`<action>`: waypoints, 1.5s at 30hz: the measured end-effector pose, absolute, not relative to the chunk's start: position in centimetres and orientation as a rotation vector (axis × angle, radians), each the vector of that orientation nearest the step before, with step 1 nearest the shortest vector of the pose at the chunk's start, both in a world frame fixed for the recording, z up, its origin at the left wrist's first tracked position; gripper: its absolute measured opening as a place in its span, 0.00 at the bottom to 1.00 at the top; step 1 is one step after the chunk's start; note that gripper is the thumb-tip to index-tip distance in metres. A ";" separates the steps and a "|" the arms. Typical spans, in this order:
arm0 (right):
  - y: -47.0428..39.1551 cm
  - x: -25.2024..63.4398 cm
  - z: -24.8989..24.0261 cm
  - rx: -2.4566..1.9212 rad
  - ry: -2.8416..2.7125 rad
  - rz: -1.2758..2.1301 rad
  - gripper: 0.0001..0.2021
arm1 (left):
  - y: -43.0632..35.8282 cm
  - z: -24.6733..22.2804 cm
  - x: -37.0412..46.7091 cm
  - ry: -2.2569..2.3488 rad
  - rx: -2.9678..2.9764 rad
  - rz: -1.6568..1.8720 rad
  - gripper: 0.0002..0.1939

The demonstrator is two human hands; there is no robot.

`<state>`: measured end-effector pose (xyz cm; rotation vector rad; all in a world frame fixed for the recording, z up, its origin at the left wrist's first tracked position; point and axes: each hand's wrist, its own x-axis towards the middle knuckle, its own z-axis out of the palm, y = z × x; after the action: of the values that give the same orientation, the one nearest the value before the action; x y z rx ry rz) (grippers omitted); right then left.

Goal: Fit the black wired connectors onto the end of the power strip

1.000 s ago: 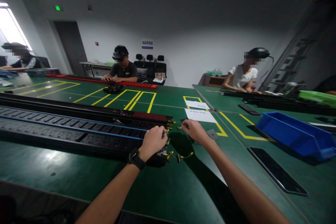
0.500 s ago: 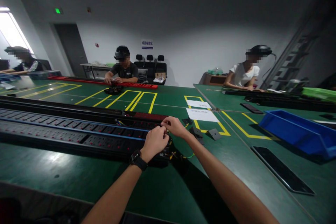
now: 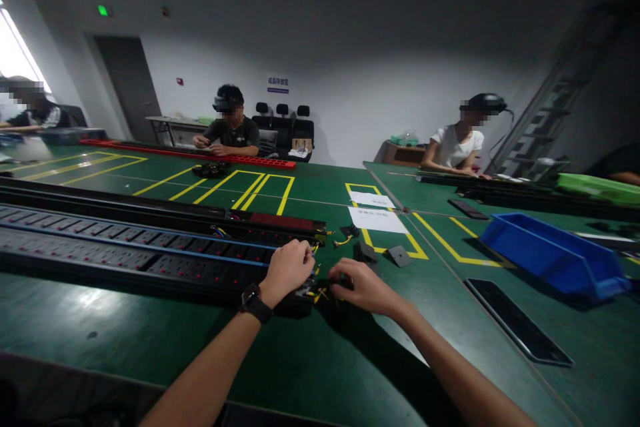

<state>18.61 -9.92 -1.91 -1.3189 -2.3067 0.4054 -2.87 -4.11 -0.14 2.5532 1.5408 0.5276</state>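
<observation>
My left hand (image 3: 289,271), with a dark watch on its wrist, rests on the end of the long black power strips (image 3: 197,271). Its fingers are curled over that end, and their tips are partly hidden. Short yellow wires (image 3: 320,295) stick out of the strip ends beside it. To the right, just off the strips, my right hand (image 3: 364,285) is low over the table. Its fingers are bent together around something dark, which they and the shadow mostly hide. Black angled plates (image 3: 399,255) and a small black piece with a yellow wire (image 3: 346,237) lie beyond it.
White paper sheets (image 3: 379,219) lie on the green table (image 3: 320,360). On the right are a blue bin (image 3: 550,257) and a dark tablet (image 3: 517,320). Several people sit across the table, near a red rail (image 3: 270,161) and long black bars (image 3: 500,188).
My right hand has left the strip end and come down and right, nearer to me. My left hand stays at the strip end. The view has shifted slightly.
</observation>
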 end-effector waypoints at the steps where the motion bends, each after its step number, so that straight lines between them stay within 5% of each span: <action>1: -10.4 18.3 -2.0 -1.229 -2.328 0.488 0.13 | -4.1 -0.1 -2.9 1.545 2.549 0.526 0.07; 4: -11.2 17.5 -2.3 -1.103 -2.363 0.573 0.19 | -4.2 0.1 -2.8 1.557 2.539 0.512 0.07; 17: -10.9 16.3 -3.2 -1.110 -2.322 0.422 0.10 | -4.1 0.1 -2.6 1.578 2.548 0.488 0.07; 33: -11.2 15.4 -2.6 -1.082 -2.370 0.382 0.14 | -4.1 0.2 -2.5 1.584 2.558 0.478 0.07; 45: -10.0 18.4 -1.3 -1.219 -1.936 0.308 0.16 | -3.9 0.4 -2.7 1.554 2.556 0.487 0.08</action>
<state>18.38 -10.02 -1.27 -1.2188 -1.9363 0.3075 -2.70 -3.90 0.44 2.5560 1.5541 0.4874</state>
